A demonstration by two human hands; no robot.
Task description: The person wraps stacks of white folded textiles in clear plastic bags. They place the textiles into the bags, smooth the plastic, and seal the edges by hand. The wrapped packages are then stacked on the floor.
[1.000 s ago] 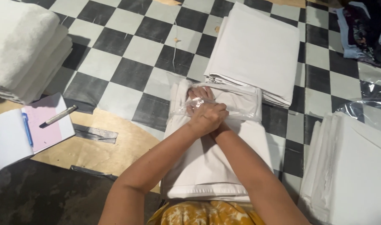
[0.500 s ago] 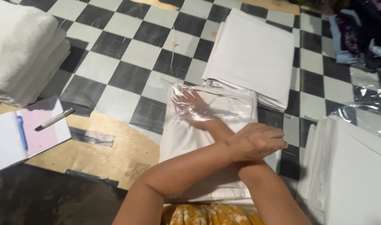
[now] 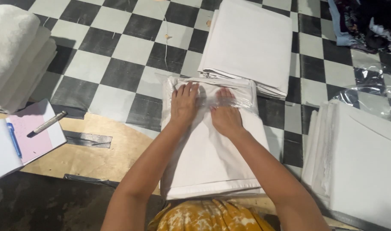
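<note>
Since half a second ago the arms have uncrossed: both hands are now lying side by side, palms down, on the far end of the folded white cloth point(image 3: 212, 158) at the centre of the frame. The left hand point(image 3: 184, 105) is pressing flat with its fingers spread, and the right hand point(image 3: 225, 115) is resting just beside it with fingers stretched forward; neither is closing around anything, both are open and pushing down on the clear plastic wrap point(image 3: 210, 96) that is covering the cloth's far end. The cloth is lying lengthwise on the black-and-white checked floor point(image 3: 114, 55), its near edge reaching the person's yellow patterned garment point(image 3: 208, 218) at the bottom of the frame. Just beyond it, toward the upper centre, a second stack of white cloth point(image 3: 251, 42) is sitting, almost touching. At the right edge another white stack point(image 3: 362, 162) is lying, with crumpled clear plastic point(image 3: 366, 85) above it. At the upper left a thick pile of white fabric point(image 3: 13, 55) is showing. At the lower left a notebook point(image 3: 20, 137) with a pink page is lying on a wooden board point(image 3: 97, 149), a pen point(image 3: 50, 122) resting across it.
</note>
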